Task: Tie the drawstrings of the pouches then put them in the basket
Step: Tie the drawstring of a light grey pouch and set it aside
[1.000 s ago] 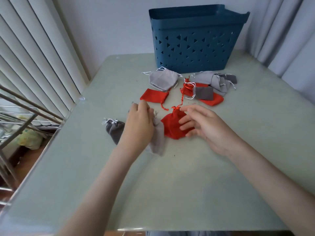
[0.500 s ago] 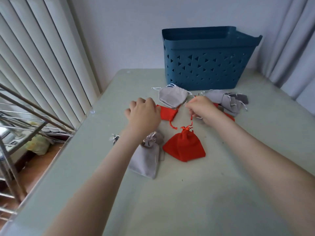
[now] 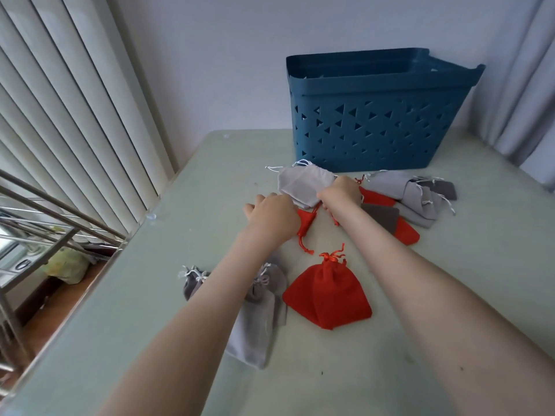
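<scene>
- Between the two hands, over the far middle of the pale green tabletop [image 3: 450, 295], lies a small red pouch [image 3: 307, 218]. One of its cords trails toward the near side.
- The left hand [image 3: 271, 216] is knuckles-up with its fingers curled, gripping the left part of the small red pouch. Its fingertips are hidden.
- The right hand [image 3: 341, 196] is curled as well and pinches a red drawstring [image 3: 335, 220], which hangs out beneath it. How the fingertips meet cannot be seen.
- A light grey pouch [image 3: 300, 183] lies flat just behind both hands and touches the right one. Its white cords lie loose toward the basket.
- The blue basket [image 3: 375, 121] stands upright at the far side of the tabletop, its wall pierced with triangles. None of the pouches in view is inside it.
- To the right of the right hand is a heap of open pouches: light grey pouches [image 3: 402, 190], a dark grey flat pouch [image 3: 380, 217] and a red pouch [image 3: 405, 234] partly beneath it.
- Nearer the person, between the forearms, sits a cinched red pouch [image 3: 327, 295] with its cord knotted at the neck.
- A cinched grey pouch [image 3: 255, 331] lies partly under the left forearm. A dark grey pouch [image 3: 190, 285] with a white cord lies just to its left.
- Vertical blinds [image 3: 75, 115] hang on the left, a curtain [image 3: 516, 85] on the right, and a metal rack [image 3: 45, 211] stands beside the tabletop.
</scene>
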The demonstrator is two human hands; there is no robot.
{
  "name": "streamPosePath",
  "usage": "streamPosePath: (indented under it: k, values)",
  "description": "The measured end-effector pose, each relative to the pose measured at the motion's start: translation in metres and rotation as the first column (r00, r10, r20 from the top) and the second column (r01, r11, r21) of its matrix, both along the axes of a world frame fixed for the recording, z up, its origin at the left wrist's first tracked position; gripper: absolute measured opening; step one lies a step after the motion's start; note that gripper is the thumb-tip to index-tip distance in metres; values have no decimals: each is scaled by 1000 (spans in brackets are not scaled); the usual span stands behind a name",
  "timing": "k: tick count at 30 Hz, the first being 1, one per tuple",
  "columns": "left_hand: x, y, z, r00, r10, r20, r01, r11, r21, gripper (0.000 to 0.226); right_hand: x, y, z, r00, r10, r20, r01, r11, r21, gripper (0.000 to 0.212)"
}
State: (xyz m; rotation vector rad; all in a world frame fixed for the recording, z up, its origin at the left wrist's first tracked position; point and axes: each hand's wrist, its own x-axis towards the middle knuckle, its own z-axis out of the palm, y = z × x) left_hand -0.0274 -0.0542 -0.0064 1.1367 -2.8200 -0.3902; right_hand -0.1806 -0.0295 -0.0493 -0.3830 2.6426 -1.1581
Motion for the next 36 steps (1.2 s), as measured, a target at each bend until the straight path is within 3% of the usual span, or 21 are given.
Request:
streamPosePath:
  k: [3,6,10,12,15,17,20,23,27,30,36]
  values:
    - [1,2,1,1000,-10,3,10,1000,2,22,4,1,1,999,-37,-16,37,999,-9,32]
    - [6,3,6,1000,-2,-30,2,1000,7,16,7,2,-1,997,-27,-73,17,991,-136,30]
    - [14,0,6,981,18,-194,-9,999,46,26,19,17,17,996,17,-84,-45,937,-346,6]
    - [22,9,10,954,-5,-298,28,997,73,30,27,32,32,993,117,-4,-104,865,-491,17]
    - [33,27,21,896,50,-441,71,965,254,39,49,70,61,941,314,128,-113,646,-755,4]
    - [41,38,26,815,165,-555,158,859,488,49,70,103,71,888,434,150,-115,527,-842,12]
    - [54,52,29,681,352,-642,401,554,729,55,106,149,74,771,622,141,-201,447,-872,23]
    - [76,67,17,695,308,-650,540,373,755,60,134,185,61,644,743,180,-307,467,-829,31]
    - [104,87,1,754,302,-583,542,215,812,54,146,209,43,583,768,266,-325,520,-790,39]
    - [112,96,-10,742,322,-589,527,264,808,32,149,210,27,586,743,324,-303,572,-762,39]
    - [107,92,-22,557,418,-718,602,392,695,33,152,202,13,552,767,328,-372,578,-727,37]
